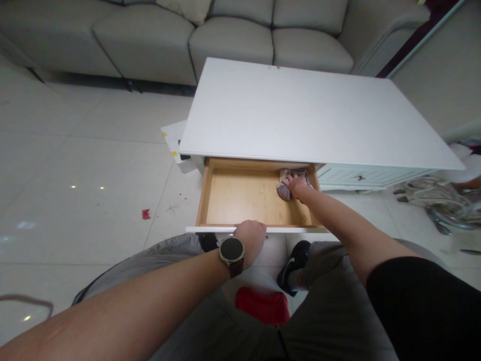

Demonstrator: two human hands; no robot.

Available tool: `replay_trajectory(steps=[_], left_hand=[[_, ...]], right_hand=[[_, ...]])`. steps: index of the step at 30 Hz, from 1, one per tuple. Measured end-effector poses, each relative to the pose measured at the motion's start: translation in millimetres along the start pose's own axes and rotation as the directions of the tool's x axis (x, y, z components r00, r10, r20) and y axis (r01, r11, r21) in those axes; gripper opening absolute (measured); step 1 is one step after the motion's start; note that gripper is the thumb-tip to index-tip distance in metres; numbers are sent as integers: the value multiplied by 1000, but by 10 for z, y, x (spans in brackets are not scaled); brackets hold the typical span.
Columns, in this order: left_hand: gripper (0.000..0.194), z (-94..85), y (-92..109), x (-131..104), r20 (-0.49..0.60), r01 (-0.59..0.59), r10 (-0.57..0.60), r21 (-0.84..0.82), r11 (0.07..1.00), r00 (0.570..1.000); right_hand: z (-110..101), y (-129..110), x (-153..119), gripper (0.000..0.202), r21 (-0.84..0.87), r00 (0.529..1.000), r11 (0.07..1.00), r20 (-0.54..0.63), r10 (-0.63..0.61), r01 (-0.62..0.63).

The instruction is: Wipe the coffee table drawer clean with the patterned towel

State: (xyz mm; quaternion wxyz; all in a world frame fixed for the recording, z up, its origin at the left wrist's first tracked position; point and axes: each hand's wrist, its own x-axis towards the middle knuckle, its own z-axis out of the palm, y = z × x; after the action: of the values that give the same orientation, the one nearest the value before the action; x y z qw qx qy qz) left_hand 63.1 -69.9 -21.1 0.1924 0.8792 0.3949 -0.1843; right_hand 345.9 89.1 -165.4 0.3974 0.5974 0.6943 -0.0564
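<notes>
Right hand (298, 185) is reaching into the open light-wood drawer (240, 198) of the white low surface (308, 113), fingers closing down over a crumpled greyish-purple cloth (284, 190). The cloth is sitting at the drawer's 2 o'clock corner, bunched against the back and right walls. Hand is part-curled on top of it; whether it is pressing or pinching cannot be told at this size.

Left hand (250, 238) is wrapping over the drawer's white front edge at 6 o'clock, fingers hidden behind the lip, so it is gripping the front. A round dark wristwatch (232, 252) is showing on that wrist.

Handling judgement: the cloth is looking soft, limp and light, with no stiffness and no breakage risk. It is likely to drag on bare wood rather than slip. Best hold: gathering the bunched middle in the palm, or flattening the hand on top. The drawer is looking rigid; its front edge is the natural hold.

Counts: cloths, one. Open drawers, one; a second, shut drawer front (361, 176) is lying at 3 o'clock of it. Hands, two.

Around: grey sofa (233, 40) at 12 o'clock, red object (263, 305) on the floor at 6 o'clock, small red scrap (146, 214) at 9 o'clock.
</notes>
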Motion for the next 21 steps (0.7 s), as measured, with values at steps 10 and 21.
replay_trajectory(steps=[10, 21], left_hand=[[29, 10, -7, 3, -8, -1, 1, -1, 1000, 1000], [31, -20, 1, -16, 11, 7, -7, 7, 1000, 1000]], right_hand=[[25, 6, 11, 113, 44, 1000, 999, -26, -7, 8], [24, 3, 31, 116, 65, 1000, 998, -6, 3, -3]])
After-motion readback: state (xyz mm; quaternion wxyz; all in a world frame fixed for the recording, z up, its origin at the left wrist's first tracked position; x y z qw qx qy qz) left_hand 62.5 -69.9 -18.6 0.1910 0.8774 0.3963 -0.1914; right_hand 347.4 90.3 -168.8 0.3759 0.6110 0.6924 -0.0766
